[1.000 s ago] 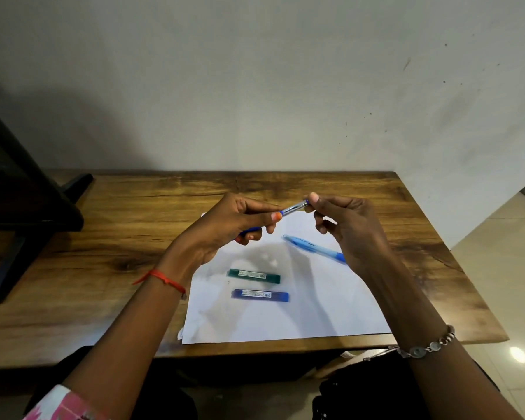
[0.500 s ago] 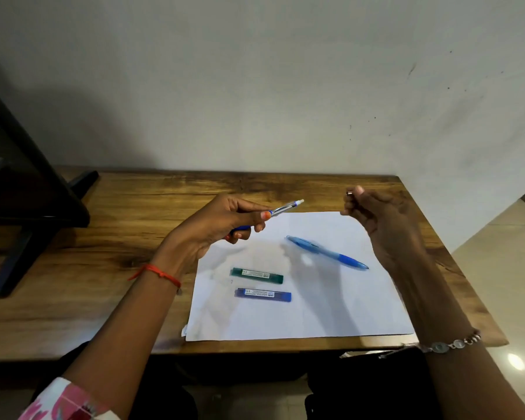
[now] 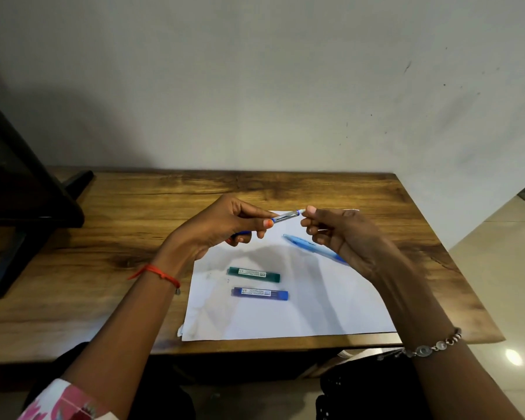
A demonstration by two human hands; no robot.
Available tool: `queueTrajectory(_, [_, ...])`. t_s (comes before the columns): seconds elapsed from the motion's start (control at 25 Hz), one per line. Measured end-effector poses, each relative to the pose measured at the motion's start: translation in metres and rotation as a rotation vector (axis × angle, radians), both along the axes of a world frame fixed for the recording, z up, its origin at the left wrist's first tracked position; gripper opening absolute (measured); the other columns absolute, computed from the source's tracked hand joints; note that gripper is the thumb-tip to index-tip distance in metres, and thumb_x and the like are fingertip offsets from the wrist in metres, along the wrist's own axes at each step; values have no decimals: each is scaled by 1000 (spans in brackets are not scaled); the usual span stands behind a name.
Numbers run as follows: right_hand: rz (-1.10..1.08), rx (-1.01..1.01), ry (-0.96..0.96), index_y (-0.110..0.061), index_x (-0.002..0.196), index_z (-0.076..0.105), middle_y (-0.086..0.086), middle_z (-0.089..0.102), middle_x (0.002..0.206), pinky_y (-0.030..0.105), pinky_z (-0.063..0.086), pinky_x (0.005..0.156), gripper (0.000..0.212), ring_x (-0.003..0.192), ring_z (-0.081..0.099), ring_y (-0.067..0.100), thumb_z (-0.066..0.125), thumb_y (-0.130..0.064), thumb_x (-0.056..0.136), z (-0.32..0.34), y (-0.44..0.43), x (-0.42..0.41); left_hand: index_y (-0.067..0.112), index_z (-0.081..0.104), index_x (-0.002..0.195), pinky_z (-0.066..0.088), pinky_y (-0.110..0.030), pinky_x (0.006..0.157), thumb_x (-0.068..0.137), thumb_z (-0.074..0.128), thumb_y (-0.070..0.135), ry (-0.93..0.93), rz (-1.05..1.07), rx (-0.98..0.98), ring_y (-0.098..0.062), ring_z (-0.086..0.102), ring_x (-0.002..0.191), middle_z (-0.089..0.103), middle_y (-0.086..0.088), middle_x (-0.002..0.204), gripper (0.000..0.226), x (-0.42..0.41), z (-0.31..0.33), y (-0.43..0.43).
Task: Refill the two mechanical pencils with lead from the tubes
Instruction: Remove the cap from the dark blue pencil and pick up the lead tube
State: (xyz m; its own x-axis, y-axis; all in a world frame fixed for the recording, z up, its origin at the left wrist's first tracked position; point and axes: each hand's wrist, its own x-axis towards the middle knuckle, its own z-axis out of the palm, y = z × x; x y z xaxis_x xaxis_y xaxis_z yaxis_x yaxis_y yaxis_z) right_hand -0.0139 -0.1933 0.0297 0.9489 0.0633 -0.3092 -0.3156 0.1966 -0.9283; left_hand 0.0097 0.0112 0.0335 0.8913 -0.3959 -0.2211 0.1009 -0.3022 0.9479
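Note:
My left hand (image 3: 222,228) holds a dark blue mechanical pencil (image 3: 285,216) above the paper, its clear upper barrel pointing right. The thumb and fingers of my right hand (image 3: 346,237) are pinched at that pencil's white top end; whether they hold a small cap there I cannot tell. A light blue mechanical pencil (image 3: 303,242) lies slanted on the white paper (image 3: 315,313), partly hidden behind my right hand. Nearer to me a green lead tube (image 3: 253,274) and a blue lead tube (image 3: 259,293) lie side by side on the sheet, both closed and untouched.
The paper lies on a wooden table (image 3: 103,283) against a plain wall. A black stand with a foot (image 3: 28,213) occupies the table's left end. The table's right edge drops to a tiled floor (image 3: 497,268).
One second ago my right hand pinched the pencil's end. It then pulled away to the right with something small, and has now come back to the pencil's top end.

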Motion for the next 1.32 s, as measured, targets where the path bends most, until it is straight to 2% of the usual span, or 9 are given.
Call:
queueTrajectory(0.28, [-38, -163, -84, 1, 76, 68, 11, 64, 70, 16, 44, 46, 9, 50, 52, 9, 62, -2, 82, 1, 0, -1, 23, 73, 84, 28, -13, 40, 82, 65, 15, 17, -32, 10, -6, 37, 40, 62, 8, 52, 12, 1, -1, -1])
queueTrajectory(0.56, [-90, -175, -86, 4, 74, 67, 12, 63, 66, 16, 41, 44, 7, 53, 50, 13, 63, 3, 80, 3, 0, -4, 21, 72, 87, 29, -13, 39, 83, 64, 14, 39, -47, 7, -6, 37, 40, 61, 7, 53, 12, 1, -3, -4])
queueTrajectory(0.88, [-117, -206, -87, -1, 71, 68, 10, 63, 63, 15, 42, 44, 11, 53, 50, 14, 63, 2, 80, 1, -3, -4, 19, 72, 89, 28, -14, 40, 83, 64, 15, 56, -54, 10, -6, 38, 41, 61, 8, 54, 11, 0, -3, -6])
queueTrajectory(1.08, [-292, -170, -103, -3, 72, 67, 5, 64, 62, 16, 47, 49, 13, 60, 54, 16, 60, -2, 84, 7, -35, -6, 14, 72, 93, 28, -13, 40, 82, 65, 16, 25, 79, 44, -7, 38, 42, 61, 7, 54, 13, 5, 4, 18])
queueTrajectory(1.16, [-169, -260, -37, -2, 74, 67, 10, 63, 69, 16, 49, 49, 13, 60, 53, 17, 59, -4, 85, 8, -34, -10, 18, 73, 89, 30, -13, 40, 82, 65, 18, 18, 86, 40, -6, 39, 41, 62, 7, 54, 10, 6, 5, 20])
queueTrajectory(1.24, [36, -463, -16, -2, 76, 69, 12, 65, 72, 18, 52, 53, 14, 60, 55, 17, 58, -2, 85, 6, -25, -14, 18, 73, 90, 30, -13, 40, 82, 66, 18, 23, 67, 42, -7, 39, 41, 62, 7, 54, 11, 7, 2, 15])
queueTrajectory(1.32, [217, -710, -78, -2, 79, 71, 11, 68, 72, 19, 51, 57, 12, 57, 57, 14, 60, -1, 83, 4, -17, -17, 16, 72, 95, 29, -14, 40, 82, 65, 16, 26, 44, 43, -7, 38, 41, 62, 7, 53, 15, 7, 0, 12])
